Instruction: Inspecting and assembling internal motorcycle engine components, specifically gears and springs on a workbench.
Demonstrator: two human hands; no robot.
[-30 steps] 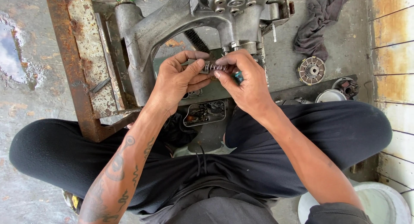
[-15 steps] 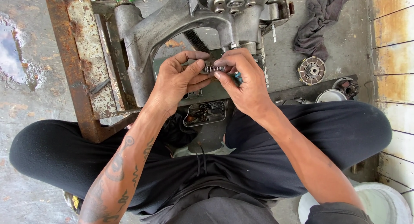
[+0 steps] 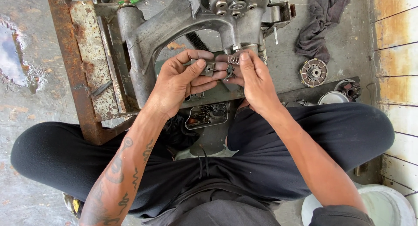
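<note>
The grey metal engine casing (image 3: 183,23) lay on the concrete floor (image 3: 26,104) in front of the seated person, and everything else sat around it. Just below the casing's round hub, the two hands met fingertip to fingertip. The left hand (image 3: 180,84) was closed narrowly around a small metal part (image 3: 210,68), the thumb pressing on top and the curled fingers beneath it. The right hand (image 3: 254,80) pinched a small coil spring (image 3: 233,59) between thumb and forefinger, the grip tight, with the spring's coils showing just above the fingertips. Spring and metal part were touching or nearly so; the exact join was hidden by the fingers.

Left of the casing stood a rusty steel frame (image 3: 76,78), its plate flaking. Right of the casing, a dark rag (image 3: 320,23) lay crumpled on the floor, and below the rag sat a round slotted disc (image 3: 313,72). Below the casing, between the person's crossed legs, lay a small cover plate (image 3: 207,115). Far to the lower right of the casing stood a white bucket (image 3: 392,204), partly out of view.
</note>
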